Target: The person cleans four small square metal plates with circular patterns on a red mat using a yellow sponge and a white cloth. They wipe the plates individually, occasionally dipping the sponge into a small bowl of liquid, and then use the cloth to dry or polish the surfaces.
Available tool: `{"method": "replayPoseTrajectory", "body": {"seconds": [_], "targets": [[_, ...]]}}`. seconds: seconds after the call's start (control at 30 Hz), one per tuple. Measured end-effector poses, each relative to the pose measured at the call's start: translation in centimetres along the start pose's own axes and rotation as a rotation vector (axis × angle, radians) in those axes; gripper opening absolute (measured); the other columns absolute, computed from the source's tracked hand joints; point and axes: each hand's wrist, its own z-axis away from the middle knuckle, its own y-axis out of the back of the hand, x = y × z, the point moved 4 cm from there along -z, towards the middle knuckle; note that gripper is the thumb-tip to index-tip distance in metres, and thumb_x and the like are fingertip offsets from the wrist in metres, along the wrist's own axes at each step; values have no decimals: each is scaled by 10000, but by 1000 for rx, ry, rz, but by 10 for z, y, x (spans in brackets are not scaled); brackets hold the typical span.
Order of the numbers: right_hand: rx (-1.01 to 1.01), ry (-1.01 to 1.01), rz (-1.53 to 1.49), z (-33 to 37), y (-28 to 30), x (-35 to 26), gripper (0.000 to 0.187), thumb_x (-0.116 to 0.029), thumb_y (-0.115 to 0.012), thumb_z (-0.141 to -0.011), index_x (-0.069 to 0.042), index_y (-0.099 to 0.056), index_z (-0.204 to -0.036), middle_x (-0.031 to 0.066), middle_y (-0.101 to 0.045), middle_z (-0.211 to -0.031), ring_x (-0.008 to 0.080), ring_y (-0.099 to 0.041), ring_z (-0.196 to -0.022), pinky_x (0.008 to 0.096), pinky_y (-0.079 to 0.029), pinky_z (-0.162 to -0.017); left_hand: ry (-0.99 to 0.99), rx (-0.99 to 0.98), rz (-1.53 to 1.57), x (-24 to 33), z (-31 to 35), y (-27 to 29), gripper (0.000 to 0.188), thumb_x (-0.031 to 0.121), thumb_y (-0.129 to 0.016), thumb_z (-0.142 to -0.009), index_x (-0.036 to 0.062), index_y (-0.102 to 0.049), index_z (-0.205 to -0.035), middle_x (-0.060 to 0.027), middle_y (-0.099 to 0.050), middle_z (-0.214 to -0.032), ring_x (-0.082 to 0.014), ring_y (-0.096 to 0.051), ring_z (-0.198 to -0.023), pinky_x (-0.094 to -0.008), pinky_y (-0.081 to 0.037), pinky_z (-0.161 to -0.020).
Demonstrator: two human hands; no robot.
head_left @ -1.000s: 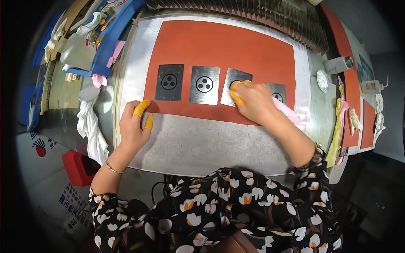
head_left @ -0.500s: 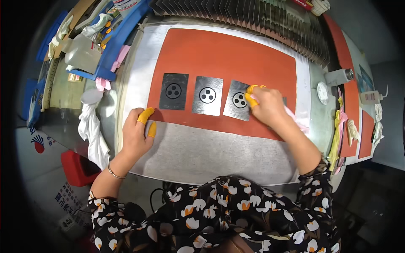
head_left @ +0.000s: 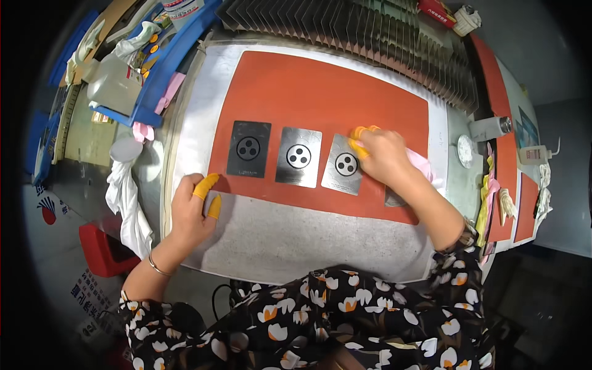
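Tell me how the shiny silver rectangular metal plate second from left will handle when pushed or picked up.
The shiny silver rectangular metal plate is probably stiff, since it lies flat with straight edges. It looks thin, so it may be light but awkward to lift. Flat on the red rectangular mat, it would likely slide rather than roll.

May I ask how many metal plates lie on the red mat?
4: dark plate far left, bright plate beside it, third plate by the right hand, and fourth plate mostly hidden by the right forearm.
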Motion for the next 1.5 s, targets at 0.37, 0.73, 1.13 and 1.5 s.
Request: {"method": "replayPoseTrajectory", "body": {"seconds": [0.37,0.73,1.13,1.5], "targets": [[-79,-51,46,13,15,24,97,-64,-599,-731,-25,-597,-819,194,-598,-708,364,-588,-649,445,-465,-572,22,-27,48,1,-5,0,419,-41,-626,-679,-19,-537,-1089,-162,-494,-963,-320,-520,-813,-350,-437,-685],[-8,-45,-67,27,16,20,101,-73,-585,-759,-35,-600,-852,179,-594,-694,360,-580,-629,445,-457,-556,-16,0,-7,3,-6,-4,389,-5,-622,-695,-10,-550,-1077,-169,-503,-944,-319,-519,-806,-355,-440,-685],[45,-83,0,30,5,9,41,-63,-584,-723,-23,-575,-727,172,-589,-662,362,-582,-590,466,-437,-505,-2,7,-18,2,-4,-4,373,12,-617,-716,-8,-552,-1082,-159,-503,-936,-305,-525,-781,-340,-443,-650],[-4,-49,-85,45,10,6,78,-90,-612,-751,-32,-600,-800,176,-589,-663,359,-585,-617,461,-452,-547,-34,33,-13,2,-2,-5,384,6,-631,-698,-7,-557,-1074,-157,-500,-922,-306,-520,-772,-342,-443,-640]]}}
